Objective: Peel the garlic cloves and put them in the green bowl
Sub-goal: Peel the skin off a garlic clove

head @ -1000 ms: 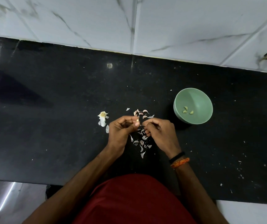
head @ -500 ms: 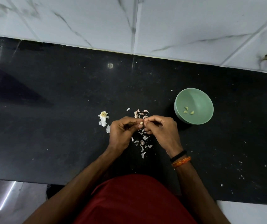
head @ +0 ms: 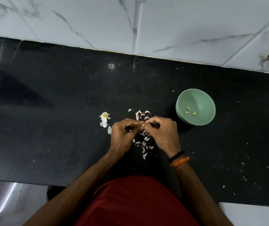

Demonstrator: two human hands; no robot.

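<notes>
A black countertop [head: 49, 128] spans the view, bordered at its far edge by a white marble-veined tiled wall [head: 195, 22]. The green bowl [head: 195, 106] is the reference landmark; it stands upright on the countertop.

Left of the bowl and slightly nearer the person, the left hand [head: 122, 136] and right hand [head: 163, 134] meet fingertip to fingertip above the surface. Both hands have their fingers curled, and together they pinch one garlic clove [head: 142, 125] between the tips. The right wrist carries a black band and an orange thread [head: 179, 161].

Inside the bowl, three peeled cloves [head: 189, 112] lie near its bottom.

A scatter of loose peel pieces [head: 144, 144] lies on the countertop left of the bowl, under and around the hands. Further left of the bowl, beyond the left hand, lies a garlic root stub with papery skin [head: 104, 119].
</notes>
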